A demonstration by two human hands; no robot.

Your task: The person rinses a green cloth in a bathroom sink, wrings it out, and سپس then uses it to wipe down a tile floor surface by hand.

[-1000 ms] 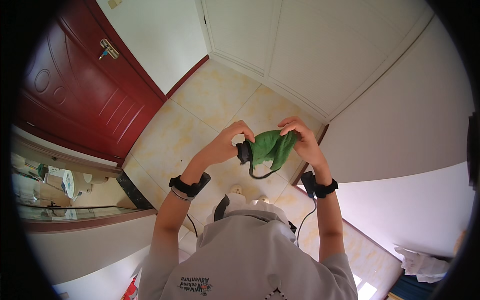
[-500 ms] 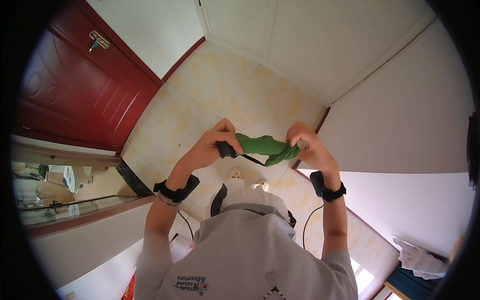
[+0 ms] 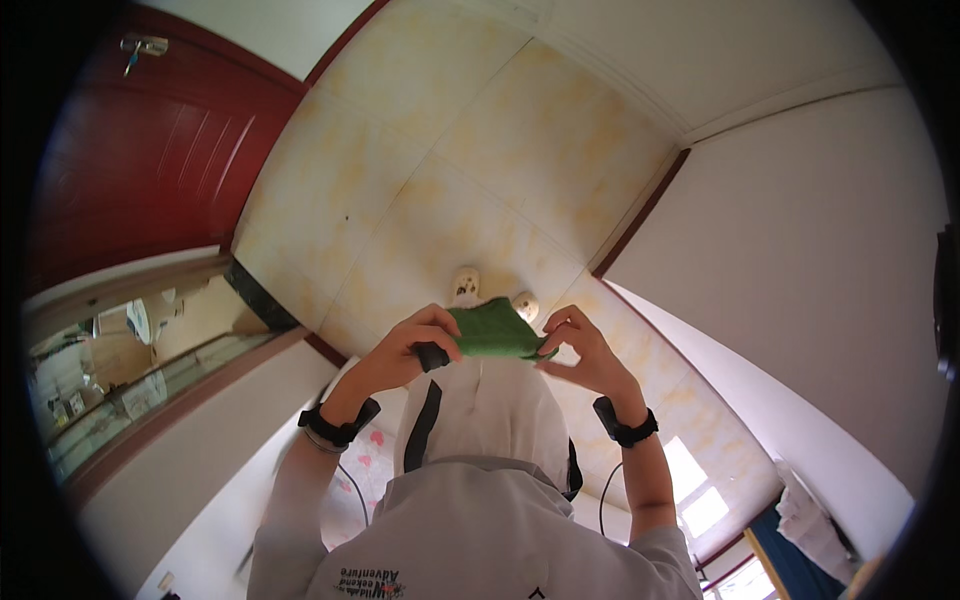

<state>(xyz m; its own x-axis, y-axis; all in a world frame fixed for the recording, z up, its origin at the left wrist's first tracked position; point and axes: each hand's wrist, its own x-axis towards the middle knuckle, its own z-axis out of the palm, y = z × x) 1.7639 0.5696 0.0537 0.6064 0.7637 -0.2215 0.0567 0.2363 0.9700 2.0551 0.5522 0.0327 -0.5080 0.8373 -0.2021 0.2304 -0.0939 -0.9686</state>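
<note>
A green cloth piece (image 3: 495, 330) is stretched between my two hands in front of my waist. My left hand (image 3: 400, 345) is closed on its left end, and a small black part (image 3: 432, 356) shows under those fingers. At the cloth's right end, my right hand (image 3: 590, 358) pinches the edge between thumb and fingers. The cloth's upper edge rises to a peak near its middle. Around each wrist is a black strap with a small black box, the left one (image 3: 340, 425) and the right one (image 3: 625, 422), with thin cables hanging from them.
A dark red door (image 3: 160, 150) with a metal handle (image 3: 144, 46) stands at the far left. Below it is a glass-fronted opening (image 3: 150, 390) with household things behind. White panels (image 3: 780, 260) rise on the right. My light shoes (image 3: 466, 285) stand on yellowish floor tiles (image 3: 480, 180).
Both hands have come down and nearer my body with the green cloth. It now spreads wider and flatter, and the black strap that hung below it no longer shows. The view has tilted.
</note>
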